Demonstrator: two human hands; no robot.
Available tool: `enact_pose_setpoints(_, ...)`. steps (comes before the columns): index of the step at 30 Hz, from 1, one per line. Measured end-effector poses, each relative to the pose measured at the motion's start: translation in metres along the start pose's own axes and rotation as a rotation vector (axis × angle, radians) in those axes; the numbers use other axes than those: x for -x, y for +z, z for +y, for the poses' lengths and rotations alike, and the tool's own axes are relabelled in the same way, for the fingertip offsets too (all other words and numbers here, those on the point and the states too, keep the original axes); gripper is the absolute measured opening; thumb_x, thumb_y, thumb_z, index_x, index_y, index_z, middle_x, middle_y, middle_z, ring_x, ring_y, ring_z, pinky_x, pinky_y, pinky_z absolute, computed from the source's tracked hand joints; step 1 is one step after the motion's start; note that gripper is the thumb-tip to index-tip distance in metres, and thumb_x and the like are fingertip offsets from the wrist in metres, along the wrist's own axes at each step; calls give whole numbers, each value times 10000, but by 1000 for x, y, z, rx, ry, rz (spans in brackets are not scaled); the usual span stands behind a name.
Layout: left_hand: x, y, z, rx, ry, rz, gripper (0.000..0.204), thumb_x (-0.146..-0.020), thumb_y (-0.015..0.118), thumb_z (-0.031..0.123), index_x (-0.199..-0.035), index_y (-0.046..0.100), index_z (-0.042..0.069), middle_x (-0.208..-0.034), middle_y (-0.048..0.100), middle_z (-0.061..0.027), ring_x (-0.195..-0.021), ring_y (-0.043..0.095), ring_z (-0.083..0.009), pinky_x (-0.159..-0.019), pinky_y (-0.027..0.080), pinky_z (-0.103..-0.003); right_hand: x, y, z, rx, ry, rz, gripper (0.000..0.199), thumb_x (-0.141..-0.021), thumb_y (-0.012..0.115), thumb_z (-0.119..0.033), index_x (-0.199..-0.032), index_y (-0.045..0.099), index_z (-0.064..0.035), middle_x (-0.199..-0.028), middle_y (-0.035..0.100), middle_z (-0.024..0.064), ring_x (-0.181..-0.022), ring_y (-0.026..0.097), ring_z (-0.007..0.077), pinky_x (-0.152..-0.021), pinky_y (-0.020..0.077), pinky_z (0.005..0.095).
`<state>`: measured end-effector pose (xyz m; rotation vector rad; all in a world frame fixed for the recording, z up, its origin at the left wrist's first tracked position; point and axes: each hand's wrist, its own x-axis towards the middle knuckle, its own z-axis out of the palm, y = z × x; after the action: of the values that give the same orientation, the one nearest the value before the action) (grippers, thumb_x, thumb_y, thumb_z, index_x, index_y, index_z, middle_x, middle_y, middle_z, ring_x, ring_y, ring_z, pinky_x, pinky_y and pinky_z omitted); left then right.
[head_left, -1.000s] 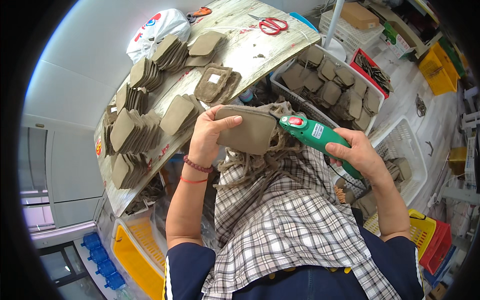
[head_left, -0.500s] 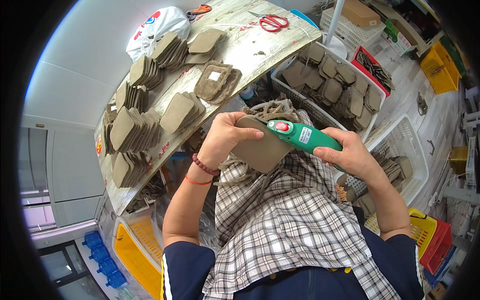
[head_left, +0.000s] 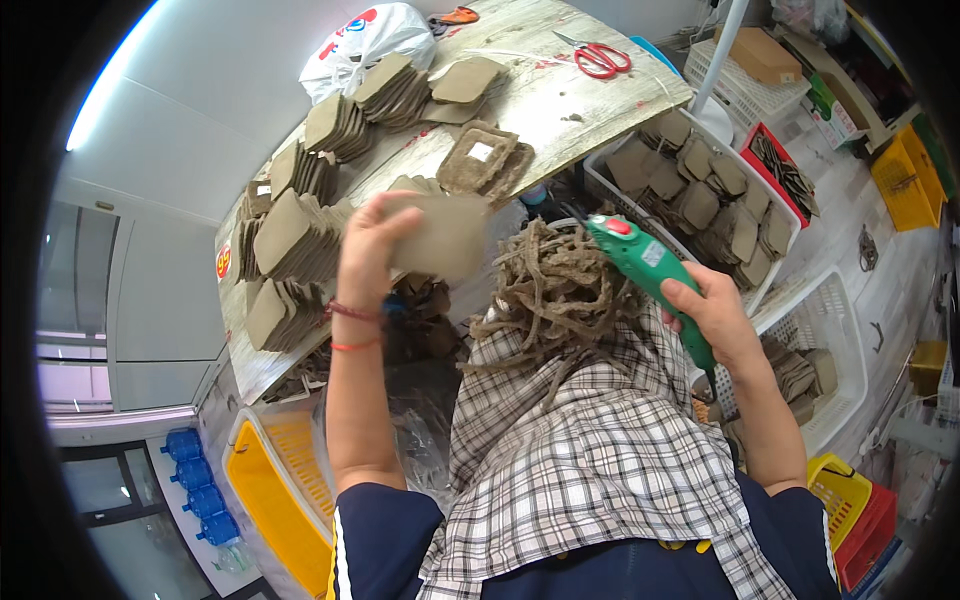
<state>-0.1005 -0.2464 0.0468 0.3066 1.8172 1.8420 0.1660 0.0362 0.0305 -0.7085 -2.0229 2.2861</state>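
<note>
My left hand (head_left: 372, 243) pinches a flat brown-grey pad with rounded corners (head_left: 440, 238); hand and pad are blurred by motion near the table's front edge. In my right hand (head_left: 718, 312) is a green electric cutter (head_left: 650, 275) with a red switch, its dark tip pointing up and away from me. A heap of fuzzy brown trimmed strips (head_left: 545, 290) lies on my lap, over the checked apron (head_left: 610, 440). Stacks of similar pads (head_left: 300, 240) stand along the table's left side. Two fuzzy-edged pads (head_left: 482, 160), one with a white label, lie farther along the table.
Red-handled scissors (head_left: 600, 60) and a white plastic bag (head_left: 365, 50) are on the table (head_left: 560, 105). At right, a white crate of pads (head_left: 690, 190) stands beside a red tray (head_left: 778, 170) and another white basket (head_left: 835, 350). A yellow crate (head_left: 270, 500) is at lower left.
My left hand has carried the pad leftward, away from the cutter toward the table. The cutter has moved slightly right, and the strip heap on my lap is uncovered. The whole view has shifted.
</note>
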Motion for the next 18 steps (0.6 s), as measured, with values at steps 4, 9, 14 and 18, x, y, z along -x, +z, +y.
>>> enact_pose_setpoints(4,-44,-78,-27,-688,262,502,341,-810,667,49,-1135,572,7,-953,670,-105,-826,648,-239,-751,527,-347,2,-7,3,55,-3,-4,328,-889,654,-310,-956,608,8,-716,595,38,-617,544,76,-551,442,221)
enact_pose_setpoints(9,-67,-6,-37,-1690,761,586,485,-779,646,98,-1243,535,8,-1328,504,-186,-1291,415,-335,-1080,316,-442,8,-14,13,22,13,77,353,-884,664,-331,-967,603,7,-710,594,44,-610,543,78,-565,450,227)
enact_pose_setpoints(14,-103,46,-84,-1434,444,226,517,-818,616,187,-1277,499,-19,-1293,498,-245,-1250,444,-363,-1074,310,-477,7,-12,13,56,12,81,363,-886,661,-339,-991,607,5,-711,588,35,-605,540,76,-556,449,224)
enact_pose_setpoints(18,-116,47,-80,-1496,428,243,424,-827,571,189,-1230,540,62,-1024,640,-210,-1013,597,-377,-938,383,-515,8,-6,11,42,-12,86,376,-883,664,-344,-1004,607,7,-712,583,28,-600,531,72,-554,441,220)
